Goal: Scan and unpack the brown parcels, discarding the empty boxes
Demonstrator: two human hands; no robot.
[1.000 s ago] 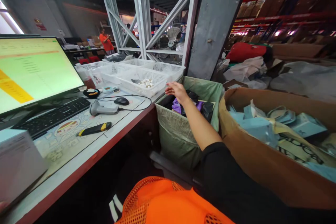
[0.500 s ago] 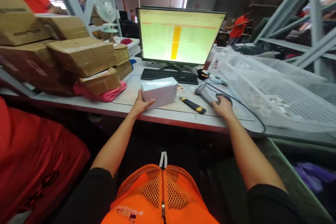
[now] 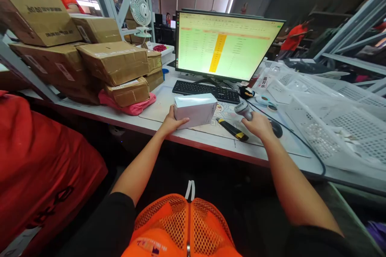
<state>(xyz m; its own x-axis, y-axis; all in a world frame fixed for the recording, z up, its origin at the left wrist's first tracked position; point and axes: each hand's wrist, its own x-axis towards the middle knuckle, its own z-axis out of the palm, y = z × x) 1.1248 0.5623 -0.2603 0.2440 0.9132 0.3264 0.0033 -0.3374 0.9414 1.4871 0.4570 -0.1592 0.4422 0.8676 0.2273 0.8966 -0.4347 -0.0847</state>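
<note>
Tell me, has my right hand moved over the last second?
Yes. The right hand came left onto the desk, past the mouse, and grips the scanner.

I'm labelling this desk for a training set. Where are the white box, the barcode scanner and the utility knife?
white box [image 3: 199,115], head view, on its front face.
barcode scanner [image 3: 242,108], head view, on its grey head.
utility knife [image 3: 231,129], head view, on its black middle.
</note>
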